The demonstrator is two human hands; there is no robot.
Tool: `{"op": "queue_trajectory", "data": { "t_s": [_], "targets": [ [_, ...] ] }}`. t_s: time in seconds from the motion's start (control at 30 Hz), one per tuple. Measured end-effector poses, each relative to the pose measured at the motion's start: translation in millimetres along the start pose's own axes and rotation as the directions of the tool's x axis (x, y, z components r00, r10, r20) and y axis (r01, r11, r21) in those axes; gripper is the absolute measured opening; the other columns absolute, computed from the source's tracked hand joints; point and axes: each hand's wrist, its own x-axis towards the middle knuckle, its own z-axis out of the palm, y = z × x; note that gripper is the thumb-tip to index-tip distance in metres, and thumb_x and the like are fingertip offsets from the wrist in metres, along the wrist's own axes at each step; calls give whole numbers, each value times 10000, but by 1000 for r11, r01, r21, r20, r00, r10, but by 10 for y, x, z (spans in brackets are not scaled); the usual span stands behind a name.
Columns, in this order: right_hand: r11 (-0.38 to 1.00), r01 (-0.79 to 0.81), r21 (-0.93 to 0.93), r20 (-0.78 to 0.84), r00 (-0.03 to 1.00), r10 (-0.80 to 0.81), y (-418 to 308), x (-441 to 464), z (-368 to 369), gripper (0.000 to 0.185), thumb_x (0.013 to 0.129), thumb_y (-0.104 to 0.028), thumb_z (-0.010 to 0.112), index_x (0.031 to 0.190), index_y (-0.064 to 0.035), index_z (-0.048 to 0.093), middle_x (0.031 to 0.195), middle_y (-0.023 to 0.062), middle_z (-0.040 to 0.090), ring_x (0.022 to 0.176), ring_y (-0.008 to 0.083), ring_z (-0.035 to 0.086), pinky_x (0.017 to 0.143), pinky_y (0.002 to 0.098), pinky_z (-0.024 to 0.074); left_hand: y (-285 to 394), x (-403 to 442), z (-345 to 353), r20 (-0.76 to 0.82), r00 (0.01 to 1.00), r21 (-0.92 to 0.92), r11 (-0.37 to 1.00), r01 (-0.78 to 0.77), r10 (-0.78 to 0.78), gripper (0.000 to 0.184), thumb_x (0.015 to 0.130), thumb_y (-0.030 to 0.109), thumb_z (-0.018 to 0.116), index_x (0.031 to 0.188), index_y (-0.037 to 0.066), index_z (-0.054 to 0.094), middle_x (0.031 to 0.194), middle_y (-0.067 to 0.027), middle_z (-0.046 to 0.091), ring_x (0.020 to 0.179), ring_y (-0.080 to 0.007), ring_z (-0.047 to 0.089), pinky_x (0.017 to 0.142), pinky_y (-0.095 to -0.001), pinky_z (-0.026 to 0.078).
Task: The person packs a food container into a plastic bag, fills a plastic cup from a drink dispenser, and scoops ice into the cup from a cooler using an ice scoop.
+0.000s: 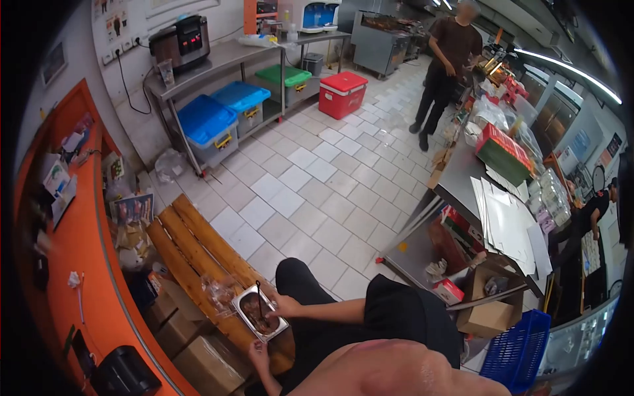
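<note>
A commercial kitchen: electric cooker (179, 45) near the left edge of a steel desk (228, 63), blue-lidded tubs (206, 122) beneath, tiled floor (290, 181).

The rectangular metal pan (277, 333) is silver, its chunky food (250, 309) reddish brown, its slim utensil (260, 301) black. The slatted wooden worktop (199, 235) is orange-brown. The square floor tiles (310, 181) mix white and beige; the lidded cooler box (341, 100) is red, the slotted plastic basket (517, 350) blue.

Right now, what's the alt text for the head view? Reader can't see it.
A seated person's right hand reaches over a metal tray of brown food with a dark utensil in it, on a slatted wooden bench; the left hand is near the tray's closer end. Beyond, a red cooler and another person stand on tiled floor.
</note>
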Motion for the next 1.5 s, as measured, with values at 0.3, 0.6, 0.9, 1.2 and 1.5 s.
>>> {"op": "queue_trajectory", "data": {
  "t_s": [0.3, 0.6, 0.9, 1.2, 1.5],
  "targets": [
    [986, 165, 16, 354, 921, -160, 88, 198, -231, 624, 646, -451, 754, 1089, -46, 582, 961, 216, 633, 924, 356, 610, 785, 409, 480, 1225, -309, -630, -79, 996, 30, 999, 40, -37, 266, 773, 147, 688, 967, 13, 563, 800, -51, 594, 670, -158, 550, 615, -288, 465],
    [952, -98, -289, 285, 941, 183, -573, 75, -1422, 550, 619, -372, 758, 1060, -70, 626, 950, 169, 653, 908, 330, 622, 770, 413, 488, 2644, 131, -2052, -377, 921, -97, 993, 66, -98, 248, 834, 119, 615, 1044, 14, 536, 877, -92, 588, 762, -189, 550, 667, -316, 467],
    [930, 131, -344, 203, 977, -62, -882, 2206, -3616, 603, 623, -379, 752, 1119, -68, 607, 911, 162, 661, 855, 310, 626, 754, 384, 487, 4033, 1118, -1522, -395, 910, -71, 992, 108, -128, 222, 837, 119, 597, 1025, 14, 543, 855, -95, 589, 746, -193, 550, 657, -327, 470],
    [909, -370, -192, 149, 904, 400, -324, 2208, -4179, 556, 610, -358, 753, 1088, -99, 637, 896, 132, 669, 770, 263, 640, 672, 368, 520, 4404, 1442, -1319, -407, 901, -72, 989, 132, -150, 198, 840, 118, 579, 1006, 13, 551, 833, -98, 589, 730, -198, 551, 646, -339, 472],
    [791, -505, -346, 444, 655, 612, 408, 906, -3418, 498, 630, -323, 731, 1077, -119, 648, 884, 123, 665, 686, 242, 622, 601, 359, 513, 4451, 1601, -1401, -462, 872, -57, 987, 149, -159, 177, 843, 117, 561, 987, 13, 558, 811, -101, 590, 714, -202, 552, 635, -350, 475]
  ]
}}
